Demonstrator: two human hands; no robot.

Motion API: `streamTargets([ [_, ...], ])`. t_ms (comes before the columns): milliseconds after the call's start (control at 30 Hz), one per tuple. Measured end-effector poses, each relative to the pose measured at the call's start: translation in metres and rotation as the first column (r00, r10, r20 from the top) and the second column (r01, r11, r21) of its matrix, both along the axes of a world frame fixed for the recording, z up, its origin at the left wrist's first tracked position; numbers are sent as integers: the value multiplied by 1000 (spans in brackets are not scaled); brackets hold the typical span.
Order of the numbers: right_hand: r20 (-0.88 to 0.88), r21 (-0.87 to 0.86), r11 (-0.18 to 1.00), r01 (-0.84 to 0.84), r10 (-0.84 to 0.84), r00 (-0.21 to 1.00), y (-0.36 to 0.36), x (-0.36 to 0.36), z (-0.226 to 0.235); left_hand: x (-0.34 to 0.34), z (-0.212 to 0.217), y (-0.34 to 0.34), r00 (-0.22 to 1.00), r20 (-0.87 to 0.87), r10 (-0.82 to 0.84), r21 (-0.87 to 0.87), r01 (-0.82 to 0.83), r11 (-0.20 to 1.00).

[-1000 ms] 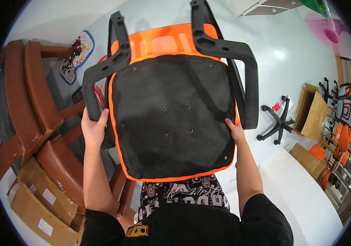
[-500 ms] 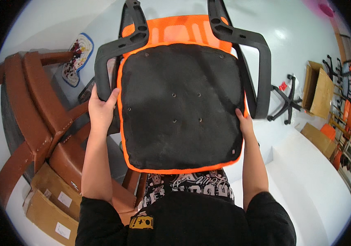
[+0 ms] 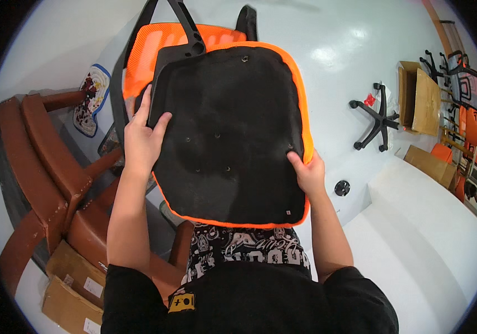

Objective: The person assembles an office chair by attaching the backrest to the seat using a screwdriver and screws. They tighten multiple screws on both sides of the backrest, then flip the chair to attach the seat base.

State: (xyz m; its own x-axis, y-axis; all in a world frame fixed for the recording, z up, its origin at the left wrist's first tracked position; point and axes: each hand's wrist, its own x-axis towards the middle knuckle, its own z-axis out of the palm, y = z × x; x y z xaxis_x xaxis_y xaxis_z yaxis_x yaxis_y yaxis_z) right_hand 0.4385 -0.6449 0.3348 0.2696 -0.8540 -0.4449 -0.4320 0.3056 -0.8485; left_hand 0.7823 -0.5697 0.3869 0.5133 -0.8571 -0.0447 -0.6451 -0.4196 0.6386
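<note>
An office chair's upper part is held up in front of me, with the black underside of its seat [image 3: 227,111] facing me. Orange fabric rims the seat, and several small metal-ringed holes dot its underside. Behind it shows the orange mesh backrest [image 3: 155,47] with black armrests [image 3: 185,28]. My left hand [image 3: 144,136] grips the left edge, thumb on the underside, by the armrest. The right hand [image 3: 310,171] clasps the right edge, thumb on the black cloth near a hole; its other fingers are hidden behind. The far armrest shows only its tip.
A black five-star chair base [image 3: 380,118] with casters lies on the pale floor at right, and a small black disc [image 3: 342,188] lies nearer. Beyond stand an open cardboard box [image 3: 425,100] and stacked chairs. Brown padded furniture [image 3: 54,150] and cartons [image 3: 71,298] crowd the left.
The chair has swung and tilted, its right side turning away and the backrest shifting left. Both hands keep hold of it, the right one moving leftward. The black disc has come into sight.
</note>
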Motion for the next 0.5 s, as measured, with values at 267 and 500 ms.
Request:
streamTargets([
  [267,-11,200,979,38,-36,999,28,14,-31,-20,19,28,997,-69,-29,-22,28,999],
  [500,49,170,980,104,-114,992,44,13,-39,-19,74,62,933,-342,113,-43,-135,990],
])
